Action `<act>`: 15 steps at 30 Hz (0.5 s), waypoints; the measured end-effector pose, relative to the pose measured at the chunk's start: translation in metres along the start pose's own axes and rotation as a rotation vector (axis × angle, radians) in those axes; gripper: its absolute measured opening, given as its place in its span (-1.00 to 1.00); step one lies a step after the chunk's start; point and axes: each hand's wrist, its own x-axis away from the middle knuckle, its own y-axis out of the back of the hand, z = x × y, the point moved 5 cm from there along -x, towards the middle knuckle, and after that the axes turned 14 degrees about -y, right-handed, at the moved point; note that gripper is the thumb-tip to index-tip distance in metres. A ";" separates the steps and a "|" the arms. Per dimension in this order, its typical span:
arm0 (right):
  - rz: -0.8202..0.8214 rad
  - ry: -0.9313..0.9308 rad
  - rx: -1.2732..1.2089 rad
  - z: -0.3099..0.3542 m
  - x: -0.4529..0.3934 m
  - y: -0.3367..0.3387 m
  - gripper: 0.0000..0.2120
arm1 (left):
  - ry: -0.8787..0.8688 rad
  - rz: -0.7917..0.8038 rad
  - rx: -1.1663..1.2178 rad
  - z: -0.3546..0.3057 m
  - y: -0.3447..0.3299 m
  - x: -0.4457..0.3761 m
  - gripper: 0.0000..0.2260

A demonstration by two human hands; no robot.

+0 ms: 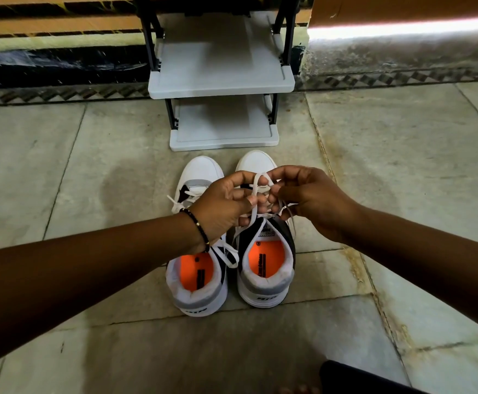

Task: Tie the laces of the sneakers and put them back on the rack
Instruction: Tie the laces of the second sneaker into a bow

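Two white, grey and black sneakers with orange insoles stand side by side on the floor, toes pointing at the rack. Over the right sneaker (266, 268), my left hand (223, 206) and my right hand (309, 197) both pinch its white laces (256, 189), holding a loop raised between the fingers. The left sneaker (198, 282) has loose laces (228, 255) trailing over its side. My hands hide the middle of both shoes.
A grey shoe rack (220, 83) with dark posts and bare shelves stands just beyond the sneakers' toes, against the wall. Stone floor tiles (90, 155) spread on both sides. Something dark (354, 378) lies at the bottom right edge.
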 end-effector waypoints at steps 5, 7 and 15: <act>-0.031 0.007 0.053 0.000 0.001 -0.001 -0.79 | -0.012 -0.023 -0.009 -0.001 0.003 -0.003 -0.69; -0.021 0.001 0.043 0.000 0.001 -0.002 -0.76 | 0.001 -0.009 -0.009 0.000 0.002 -0.002 -0.69; -0.015 -0.009 -0.072 -0.002 -0.004 0.000 -0.82 | -0.102 0.076 -0.150 -0.006 -0.009 -0.006 -0.65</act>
